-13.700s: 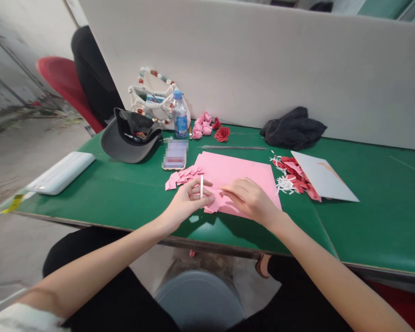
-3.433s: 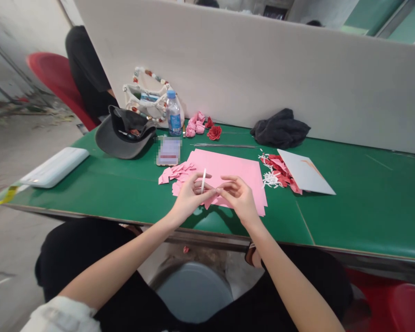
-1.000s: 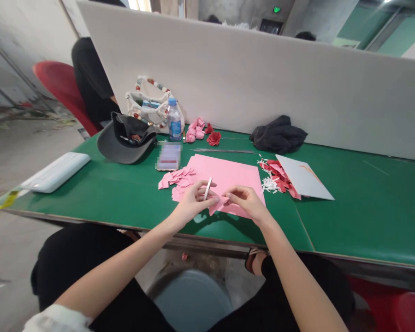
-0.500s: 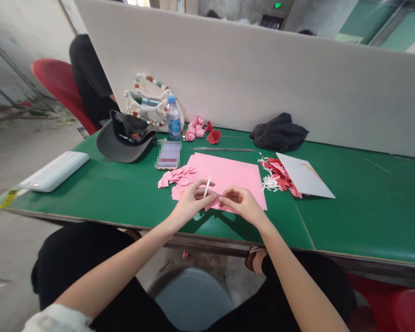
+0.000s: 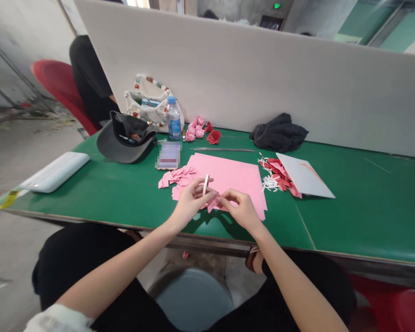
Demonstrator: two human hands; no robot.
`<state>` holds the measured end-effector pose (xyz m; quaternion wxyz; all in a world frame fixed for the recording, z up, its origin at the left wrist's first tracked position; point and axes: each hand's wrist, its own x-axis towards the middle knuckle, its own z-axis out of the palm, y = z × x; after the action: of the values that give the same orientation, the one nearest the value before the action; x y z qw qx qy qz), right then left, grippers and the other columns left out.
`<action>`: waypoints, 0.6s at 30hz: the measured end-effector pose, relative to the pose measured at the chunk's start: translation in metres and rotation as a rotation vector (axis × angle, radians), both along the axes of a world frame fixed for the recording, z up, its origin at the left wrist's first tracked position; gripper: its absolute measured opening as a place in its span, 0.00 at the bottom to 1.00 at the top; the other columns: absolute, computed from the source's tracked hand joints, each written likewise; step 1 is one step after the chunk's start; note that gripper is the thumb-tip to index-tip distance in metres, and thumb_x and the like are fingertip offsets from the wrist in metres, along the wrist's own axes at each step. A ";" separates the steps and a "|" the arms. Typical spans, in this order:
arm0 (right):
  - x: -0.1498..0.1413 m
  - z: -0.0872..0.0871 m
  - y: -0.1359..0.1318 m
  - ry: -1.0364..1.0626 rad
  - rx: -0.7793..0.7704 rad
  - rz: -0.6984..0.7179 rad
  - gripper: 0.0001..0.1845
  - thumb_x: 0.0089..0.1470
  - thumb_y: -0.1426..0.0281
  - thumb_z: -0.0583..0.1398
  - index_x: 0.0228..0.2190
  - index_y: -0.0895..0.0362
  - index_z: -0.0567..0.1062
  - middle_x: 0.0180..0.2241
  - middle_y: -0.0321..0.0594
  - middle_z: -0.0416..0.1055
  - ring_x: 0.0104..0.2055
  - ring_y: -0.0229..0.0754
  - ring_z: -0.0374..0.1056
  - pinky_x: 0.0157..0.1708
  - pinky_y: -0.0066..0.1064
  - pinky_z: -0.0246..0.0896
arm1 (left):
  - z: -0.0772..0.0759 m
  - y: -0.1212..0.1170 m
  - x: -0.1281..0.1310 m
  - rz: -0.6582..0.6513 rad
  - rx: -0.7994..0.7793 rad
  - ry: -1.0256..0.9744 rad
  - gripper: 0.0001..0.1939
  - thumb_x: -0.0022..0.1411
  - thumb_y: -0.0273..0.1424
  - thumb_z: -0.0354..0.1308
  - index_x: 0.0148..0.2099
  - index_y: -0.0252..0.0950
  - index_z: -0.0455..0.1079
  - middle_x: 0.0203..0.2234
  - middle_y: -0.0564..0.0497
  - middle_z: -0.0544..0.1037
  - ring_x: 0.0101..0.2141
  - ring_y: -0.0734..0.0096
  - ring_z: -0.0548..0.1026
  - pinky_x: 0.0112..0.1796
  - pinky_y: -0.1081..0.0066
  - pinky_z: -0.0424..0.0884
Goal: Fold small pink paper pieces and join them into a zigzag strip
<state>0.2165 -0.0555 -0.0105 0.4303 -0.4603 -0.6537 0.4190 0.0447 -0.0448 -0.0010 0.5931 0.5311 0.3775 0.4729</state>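
Over the front part of a stack of pink paper sheets (image 5: 233, 171), my left hand (image 5: 191, 201) pinches a small folded pink paper piece (image 5: 213, 203). A narrow white band (image 5: 206, 184), seen edge-on, stands up at the fingers of that hand; whether it is a tape roll I cannot tell. My right hand (image 5: 241, 210) has its thumb and forefinger closed on the right edge of the same piece. The fingertips partly hide the folds. To the left of the sheets lies a loose heap of cut pink paper pieces (image 5: 176, 176).
Behind the sheets are crumpled pink paper flowers (image 5: 195, 129), a red paper flower (image 5: 213, 137), thin wires (image 5: 224, 149) and a water bottle (image 5: 174, 121). A phone (image 5: 168, 155) and cap (image 5: 121, 143) lie left. Paper scraps (image 5: 280, 175) and a white card (image 5: 304, 175) lie right.
The pink piece between my hands has turned and now shows more folded. My right hand has shifted slightly left, and the white band stands more upright.
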 end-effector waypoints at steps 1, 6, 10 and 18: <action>0.000 0.001 -0.001 -0.012 0.017 0.004 0.14 0.52 0.59 0.61 0.28 0.57 0.75 0.27 0.39 0.75 0.31 0.41 0.73 0.34 0.33 0.71 | -0.001 0.000 0.000 0.007 0.009 -0.008 0.24 0.54 0.33 0.63 0.52 0.34 0.65 0.30 0.50 0.78 0.30 0.70 0.76 0.30 0.74 0.71; -0.005 0.000 -0.002 -0.015 0.065 -0.003 0.11 0.55 0.61 0.58 0.29 0.57 0.74 0.28 0.39 0.74 0.32 0.41 0.72 0.36 0.32 0.69 | -0.006 0.002 0.000 -0.002 0.041 -0.034 0.23 0.54 0.33 0.63 0.52 0.33 0.65 0.28 0.50 0.77 0.28 0.70 0.76 0.28 0.74 0.71; -0.009 -0.003 -0.004 0.030 0.042 -0.016 0.11 0.55 0.61 0.58 0.29 0.56 0.72 0.28 0.39 0.73 0.32 0.41 0.71 0.34 0.32 0.69 | -0.003 0.001 0.000 0.014 0.019 -0.017 0.25 0.54 0.33 0.63 0.54 0.34 0.64 0.29 0.49 0.78 0.27 0.71 0.75 0.28 0.73 0.70; 0.013 -0.013 0.013 -0.097 0.014 -0.109 0.09 0.53 0.65 0.59 0.26 0.57 0.73 0.23 0.35 0.71 0.27 0.39 0.68 0.31 0.31 0.64 | 0.006 0.001 -0.002 -0.053 0.042 -0.034 0.24 0.58 0.34 0.60 0.55 0.33 0.62 0.43 0.43 0.77 0.45 0.63 0.74 0.44 0.68 0.68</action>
<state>0.2297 -0.0429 -0.0232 0.4236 -0.5122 -0.6504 0.3677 0.0429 -0.0436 0.0048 0.6002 0.5453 0.3433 0.4739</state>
